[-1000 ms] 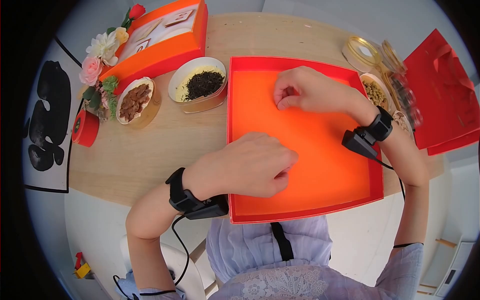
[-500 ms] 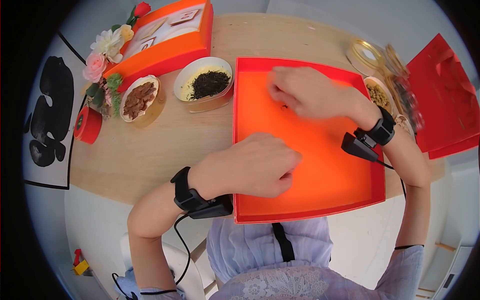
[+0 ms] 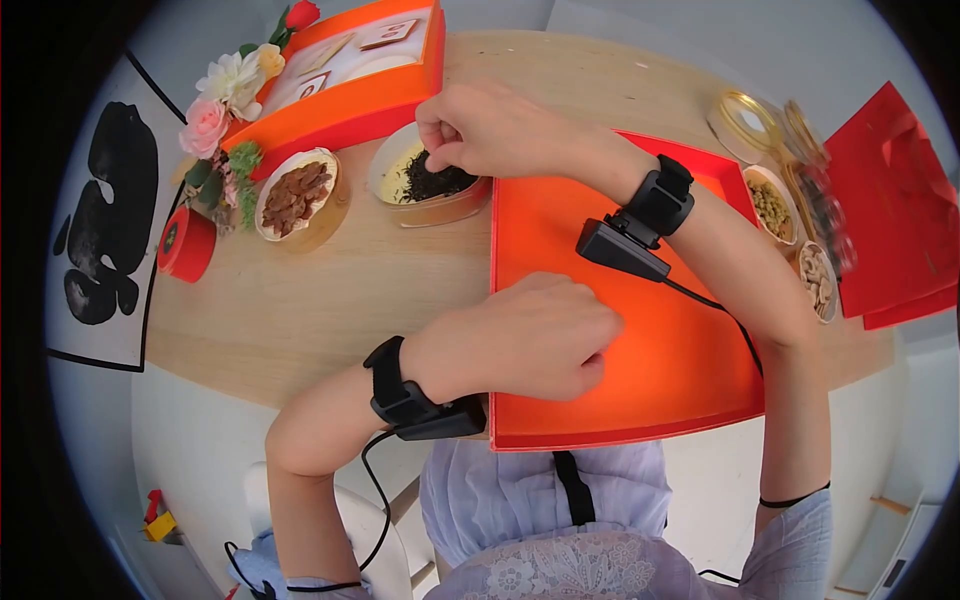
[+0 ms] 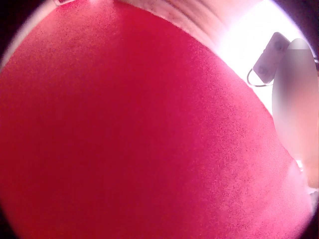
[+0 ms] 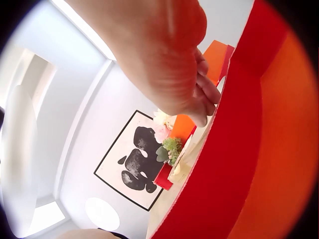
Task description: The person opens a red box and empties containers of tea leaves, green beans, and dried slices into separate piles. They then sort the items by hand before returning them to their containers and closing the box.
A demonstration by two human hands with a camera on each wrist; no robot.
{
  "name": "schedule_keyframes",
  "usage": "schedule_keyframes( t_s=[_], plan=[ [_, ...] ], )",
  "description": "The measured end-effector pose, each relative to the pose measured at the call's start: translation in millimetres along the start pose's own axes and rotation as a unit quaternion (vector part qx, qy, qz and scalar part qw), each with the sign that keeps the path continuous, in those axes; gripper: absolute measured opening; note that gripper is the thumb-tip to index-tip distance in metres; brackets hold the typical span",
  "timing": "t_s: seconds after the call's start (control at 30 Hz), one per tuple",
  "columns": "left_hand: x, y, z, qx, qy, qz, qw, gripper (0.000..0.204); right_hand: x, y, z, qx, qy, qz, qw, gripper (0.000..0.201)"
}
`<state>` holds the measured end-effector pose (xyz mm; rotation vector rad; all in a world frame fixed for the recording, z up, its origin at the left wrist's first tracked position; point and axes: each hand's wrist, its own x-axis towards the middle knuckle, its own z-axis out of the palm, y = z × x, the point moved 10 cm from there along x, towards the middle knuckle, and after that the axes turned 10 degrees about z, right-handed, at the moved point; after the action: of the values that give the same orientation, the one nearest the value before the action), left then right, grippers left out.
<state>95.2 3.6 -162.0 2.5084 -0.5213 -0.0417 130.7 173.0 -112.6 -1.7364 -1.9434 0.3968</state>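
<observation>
My right hand [image 3: 485, 130] reaches over a pale bowl [image 3: 430, 213] at the left of a red-rimmed orange box [image 3: 660, 340]. Its thumb and curled fingers pinch at dark dried tea leaves [image 3: 442, 184], which lie on something pale yellow in the bowl. From the right wrist view, the same hand [image 5: 159, 59] bends its fingers beyond the box's red wall. Over the box's left part, my left hand [image 3: 530, 335] is curled with its back upward and holds nothing visible. A red surface [image 4: 114, 124] fills most of the left wrist view.
Left of the tea stands a bowl of brown pieces [image 3: 298, 198]. Behind are an orange gift box [image 3: 345, 100], flowers [image 3: 232, 85] and a small red tin [image 3: 187, 245]. To the right are bowls of greenish bits [image 3: 772, 208] and pale pieces [image 3: 818, 280], jars, and a red bag [image 3: 895, 200].
My right hand has moved left from above the orange box to the tea bowl. Dark bits showed in the box half a second ago. The left hand has stayed nearly still.
</observation>
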Motion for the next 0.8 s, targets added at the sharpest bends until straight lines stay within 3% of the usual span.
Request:
schedule_keyframes(
  t_s=[0.13, 0.2, 0.3, 0.43, 0.5, 0.53, 0.6, 0.8],
  plan=[
    [-1, 2, -1, 0.006, 0.003, -0.001, 1.0, 0.013, 1, -2, 6, -0.07, -0.017, -0.005, 0.997, 0.005],
    [-1, 2, -2, 0.003, 0.013, 0.007, 1.0, 0.013, -4, -12, 4, -0.113, 0.038, -0.068, 0.991, 0.013],
    [-1, 3, -2, 0.0, 0.026, 0.016, 1.0, 0.012, -10, -11, -5, -0.045, 0.079, -0.102, 0.991, 0.019],
    [-2, 2, -2, 0.012, 0.022, 0.011, 1.0, 0.011, -37, 11, -31, 0.046, 0.013, -0.005, 0.999, 0.025],
    [-2, 2, -2, 0.008, 0.029, 0.015, 0.999, 0.011, -70, 6, -49, -0.036, 0.038, -0.071, 0.996, 0.03],
    [-2, 2, -2, 0.006, 0.035, 0.017, 0.999, 0.011, -84, 5, -54, -0.037, 0.036, -0.071, 0.996, 0.03],
    [-3, 3, -2, 0.01, 0.046, 0.024, 0.999, 0.011, -110, 18, -34, -0.159, -0.065, -0.002, 0.985, 0.04],
    [-2, 4, -3, 0.002, 0.037, 0.023, 0.999, 0.011, -157, 24, -12, -0.26, -0.084, -0.026, 0.962, 0.048]
  ],
)
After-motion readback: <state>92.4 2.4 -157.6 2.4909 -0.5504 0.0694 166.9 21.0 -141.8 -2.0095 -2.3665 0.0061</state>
